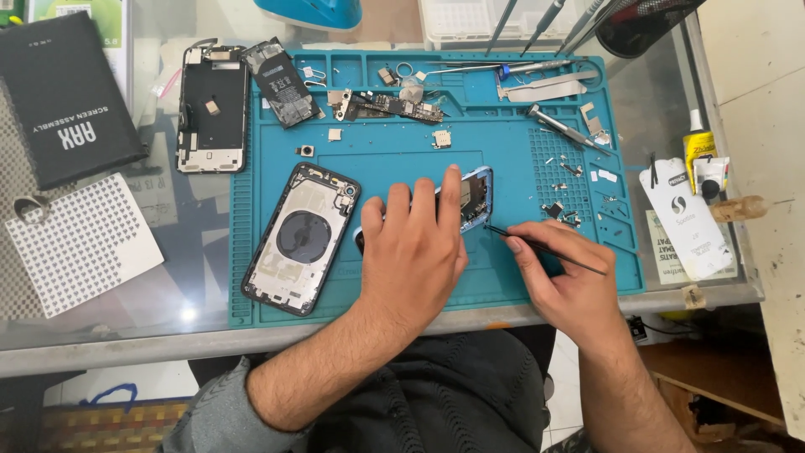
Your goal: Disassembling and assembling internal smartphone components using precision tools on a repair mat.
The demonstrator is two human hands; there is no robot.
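Bright even overhead light, sharp focus, glare spot on glass table (186, 314) (lower left)

Teal repair mat (402, 294) centre frame; blue-edged phone frame (474, 197) on it; black-rimmed silver phone housing (300, 239) left of centre; black box (63, 101) upper left; white sheet with dark dot grid (80, 243) left.

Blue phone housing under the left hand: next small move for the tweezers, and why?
Probably ease the thin black tweezers leftward into the blue phone housing. Their tip sits just at its lower right edge, the right hand pinches them, and the left hand lies flat on the housing, pinning it to the blue work mat.
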